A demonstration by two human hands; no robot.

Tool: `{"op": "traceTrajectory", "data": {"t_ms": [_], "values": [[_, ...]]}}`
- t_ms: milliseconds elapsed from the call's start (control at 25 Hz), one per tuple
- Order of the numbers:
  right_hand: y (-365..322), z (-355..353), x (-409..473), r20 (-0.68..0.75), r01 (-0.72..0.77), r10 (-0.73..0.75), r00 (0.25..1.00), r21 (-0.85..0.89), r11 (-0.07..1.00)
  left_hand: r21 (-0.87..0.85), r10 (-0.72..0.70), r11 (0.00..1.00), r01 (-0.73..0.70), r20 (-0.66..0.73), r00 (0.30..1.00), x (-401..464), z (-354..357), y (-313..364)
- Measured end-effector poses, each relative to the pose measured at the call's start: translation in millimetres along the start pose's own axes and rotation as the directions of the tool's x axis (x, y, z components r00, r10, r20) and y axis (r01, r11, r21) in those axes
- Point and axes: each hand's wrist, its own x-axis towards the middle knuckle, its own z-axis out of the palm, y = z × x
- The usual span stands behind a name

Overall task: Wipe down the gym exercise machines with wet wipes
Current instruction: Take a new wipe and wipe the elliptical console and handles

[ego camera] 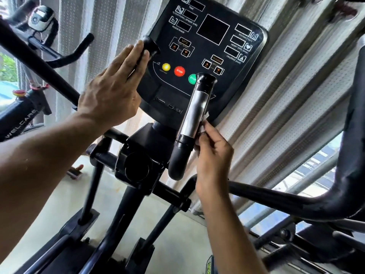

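The left hand [110, 91] is lying flat, fingers straight, against the left handlebar grip [151, 46] of the elliptical's console [215, 34]. The right hand [212, 153] is pinching a white wet wipe [202, 129] (mostly hidden) against the right chrome-sleeved grip [194, 113].

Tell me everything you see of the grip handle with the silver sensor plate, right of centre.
The black grip handle with the silver sensor plate rises tilted in front of the black console panel, its flared black cap covering part of the green button. A shiny metal strip runs along its middle; below, a black elbow curves down. The right hand presses a white wipe against its right side.
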Motion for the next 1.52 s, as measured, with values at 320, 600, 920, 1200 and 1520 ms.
{"op": "traceTrajectory", "data": {"t_ms": [320,600,920,1200,1520], "values": [[-27.3,17.0,45.2,-0.001,0.653,-0.702,0.713,-0.365,0.664,-0.017,-0.008,1.000,0.008,-0.005,1.000,-0.1,0.2,1.5],[-56.4,23.7,82.9,0.208,0.731,-0.775,0.597,-0.540,0.418,-0.023,-0.008,1.000,0.008,-0.003,1.000,-0.7,-0.7,3.7],[-29.4,16.4,67.4,-0.068,0.203,-0.209,0.975,-0.092,0.975,-0.001,-0.004,1.000,0.004,0.008,1.000,1.9,1.3,-1.7],[-43.3,22.0,68.7,-0.101,0.368,-0.399,0.911,-0.236,0.899,-0.034,0.005,0.999,-0.005,-0.014,1.000,2.6,2.2,0.6],[-12.9,2.0,9.8,0.003,0.479,-0.514,0.858,-0.366,0.798,-0.040,-0.005,0.999,0.007,0.032,0.999,2.6,1.5,-2.0]]}}
